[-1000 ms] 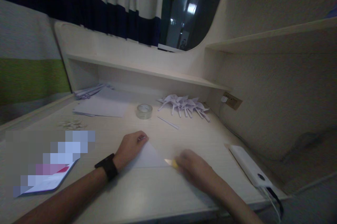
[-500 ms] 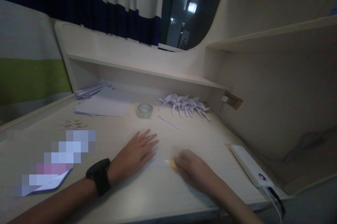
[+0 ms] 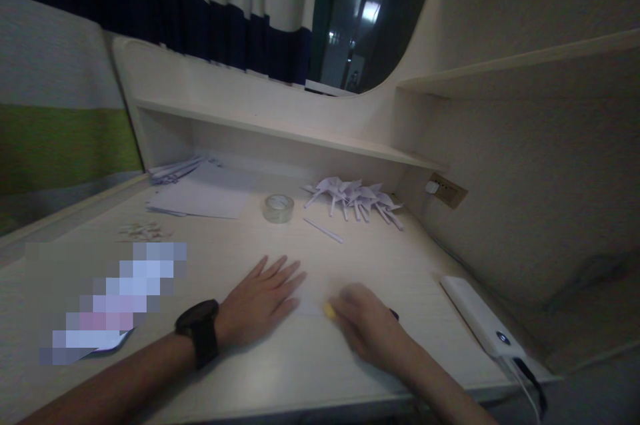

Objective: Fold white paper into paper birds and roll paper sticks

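Pale wood-grain laminate covered the desk (image 3: pixel 400 265) in the head view, dim under the room light. The left hand (image 3: pixel 260 302), a dark watch (image 3: pixel 199 332) on its wrist, lay flat with fingers spread, pressing down a white sheet of paper (image 3: pixel 311 297) near the front edge of the desk. The right hand (image 3: pixel 367 328) sat just beside it, closed around a small tool with a yellow tip (image 3: pixel 329 310) that touched the sheet's near edge; it may have been a craft knife or a pen, though motion blur made that hard to tell.

Farther back, a cluster of finished folded paper figures (image 3: pixel 356 197) lay under the low shelf (image 3: pixel 280 135), with a loose paper strip (image 3: pixel 323 230) and a roll of clear tape (image 3: pixel 279 208) just in front of them. A stack of flat sheets (image 3: pixel 200 197) rested at the back left, near some small scraps (image 3: pixel 143 232). A white power bank (image 3: pixel 483 325) with a cable lay at the right edge.

Judging from this, several figures were already made, while the sheet under the hands was flat and unfolded, so this piece looked barely begun, with plenty of blank sheets left.
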Available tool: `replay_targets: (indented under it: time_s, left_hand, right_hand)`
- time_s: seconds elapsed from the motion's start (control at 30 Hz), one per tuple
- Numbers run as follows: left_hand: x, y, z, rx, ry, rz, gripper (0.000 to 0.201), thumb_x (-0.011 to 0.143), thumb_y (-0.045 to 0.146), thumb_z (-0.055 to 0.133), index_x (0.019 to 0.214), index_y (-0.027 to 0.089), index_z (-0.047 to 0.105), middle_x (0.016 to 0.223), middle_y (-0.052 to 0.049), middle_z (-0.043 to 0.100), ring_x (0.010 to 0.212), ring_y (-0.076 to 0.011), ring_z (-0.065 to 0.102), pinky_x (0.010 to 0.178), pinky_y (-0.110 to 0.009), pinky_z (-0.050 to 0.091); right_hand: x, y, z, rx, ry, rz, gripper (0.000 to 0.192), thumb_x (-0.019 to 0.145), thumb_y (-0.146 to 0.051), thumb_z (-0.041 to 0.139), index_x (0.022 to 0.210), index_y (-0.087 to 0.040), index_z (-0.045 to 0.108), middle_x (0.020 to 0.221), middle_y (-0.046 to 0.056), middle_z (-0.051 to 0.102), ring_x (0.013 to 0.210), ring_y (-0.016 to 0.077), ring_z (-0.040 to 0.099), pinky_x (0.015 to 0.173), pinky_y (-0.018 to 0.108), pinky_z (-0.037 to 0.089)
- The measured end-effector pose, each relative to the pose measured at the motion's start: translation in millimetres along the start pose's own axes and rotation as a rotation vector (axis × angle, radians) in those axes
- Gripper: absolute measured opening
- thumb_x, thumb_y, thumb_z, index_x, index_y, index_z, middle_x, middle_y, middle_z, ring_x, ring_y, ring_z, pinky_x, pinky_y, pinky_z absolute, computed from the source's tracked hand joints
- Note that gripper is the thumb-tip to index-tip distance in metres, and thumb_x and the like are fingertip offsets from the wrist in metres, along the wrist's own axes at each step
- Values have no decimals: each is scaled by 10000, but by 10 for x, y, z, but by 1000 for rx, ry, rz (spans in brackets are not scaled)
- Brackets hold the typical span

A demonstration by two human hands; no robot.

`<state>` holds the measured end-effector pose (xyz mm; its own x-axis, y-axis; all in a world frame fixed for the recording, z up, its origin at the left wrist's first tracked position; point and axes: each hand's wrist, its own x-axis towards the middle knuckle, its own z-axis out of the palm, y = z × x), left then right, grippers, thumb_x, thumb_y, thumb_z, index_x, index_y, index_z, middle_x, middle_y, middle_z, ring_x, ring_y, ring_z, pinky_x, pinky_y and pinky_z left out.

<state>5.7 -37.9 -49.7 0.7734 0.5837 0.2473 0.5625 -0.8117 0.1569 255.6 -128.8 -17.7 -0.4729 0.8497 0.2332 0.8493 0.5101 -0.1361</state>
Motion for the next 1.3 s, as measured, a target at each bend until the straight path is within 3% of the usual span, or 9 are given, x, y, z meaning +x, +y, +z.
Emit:
replay_targets:
  time_s: [0.37, 0.73, 1.13, 1.3]
  left_hand:
    - [1, 3, -3, 15, -10, -1, 502, 976, 503, 245, 1443, 325, 297, 1516, -16, 294, 1400, -270, 216, 1120, -506, 112]
    - [-12, 6, -34, -1, -13, 15, 479, 990, 448, 238, 1445, 312, 294, 1519, -35, 288, 1401, -272, 210, 1120, -525, 110]
    - [-13, 10, -24, -18, -30, -1, 469, 992, 432, 228, 1439, 312, 308, 1523, -30, 279, 1406, -262, 196, 1125, -524, 89]
    - [32, -77, -126, -115, 7, -78, 501, 985, 440, 243, 1432, 230, 333, 1517, -72, 288, 1392, -235, 247, 1121, -443, 209]
  right_hand:
    - [-40, -34, 49, 113, 58, 9, 159, 929, -194, 427, 950, -169, 582, 924, 93, 540, 881, 206, 483, 770, 333, 414]
    - [1, 94, 66, 189, 55, -101, 173, 906, -157, 429, 948, -171, 596, 891, 86, 553, 870, 204, 491, 751, 320, 409]
    - [-36, 331, -13, 302, 10, -190, 281, 895, -108, 438, 1075, -200, 634, 987, 94, 614, 951, 199, 531, 826, 333, 424]
    - [-109, 489, -57, 288, 40, -121, 253, 912, -160, 471, 1063, -215, 667, 996, 96, 637, 953, 196, 561, 828, 336, 442]
